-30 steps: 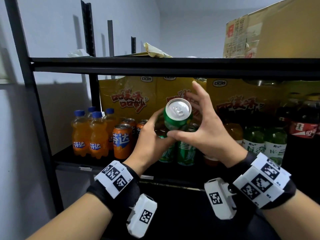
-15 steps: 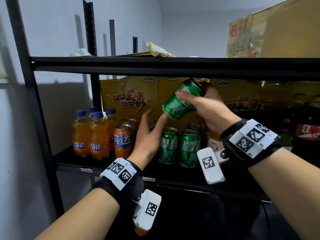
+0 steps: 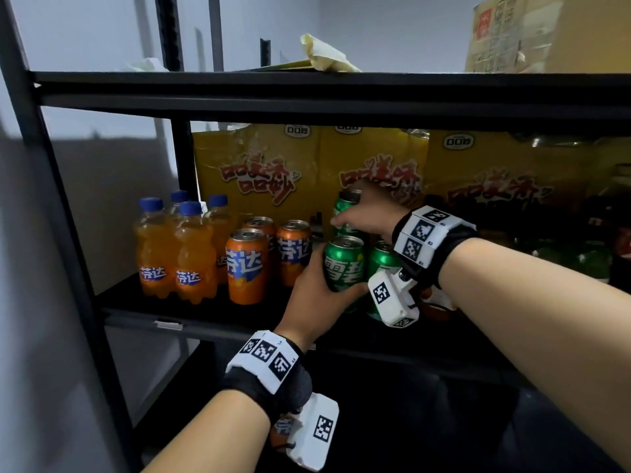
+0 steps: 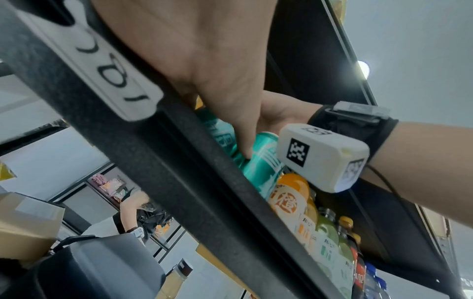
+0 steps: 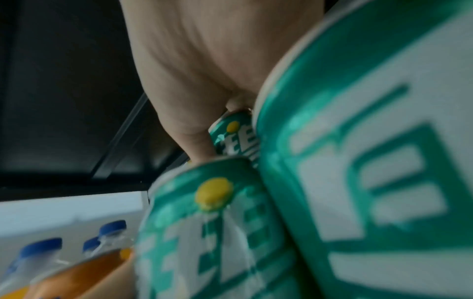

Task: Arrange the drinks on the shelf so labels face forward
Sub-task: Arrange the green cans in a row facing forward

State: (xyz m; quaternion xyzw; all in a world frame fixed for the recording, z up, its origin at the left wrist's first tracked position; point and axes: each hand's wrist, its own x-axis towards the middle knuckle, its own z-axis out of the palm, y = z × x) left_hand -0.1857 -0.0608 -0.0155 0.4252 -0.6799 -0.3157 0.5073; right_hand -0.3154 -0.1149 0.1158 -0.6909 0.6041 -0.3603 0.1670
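Observation:
On the black shelf [image 3: 218, 315] stand green Sprite cans. My left hand [image 3: 327, 285] grips the front left green can [image 3: 343, 264], whose label faces forward; in the left wrist view a finger presses this can [image 4: 263, 168]. My right hand [image 3: 362, 216] reaches deeper and holds another green can [image 3: 346, 209] upright in the row behind. In the right wrist view that rear can [image 5: 235, 137] shows small past my palm, with the front cans [image 5: 371, 161] blurred and very close. A third green can [image 3: 384, 264] is half hidden by my right wrist camera.
Left of the green cans stand orange Fanta cans [image 3: 247, 268] and orange bottles with blue caps [image 3: 170, 254]. Yellow cartons [image 3: 259, 172] line the back. Dark and green bottles [image 3: 587, 261] fill the right side. The upper shelf board [image 3: 307, 93] hangs low overhead with a cardboard box [image 3: 546, 32] on it.
My right hand brought the tilted green can down from near the upper board and stood it behind the front cans. My left hand, open before, now grips the front left green can.

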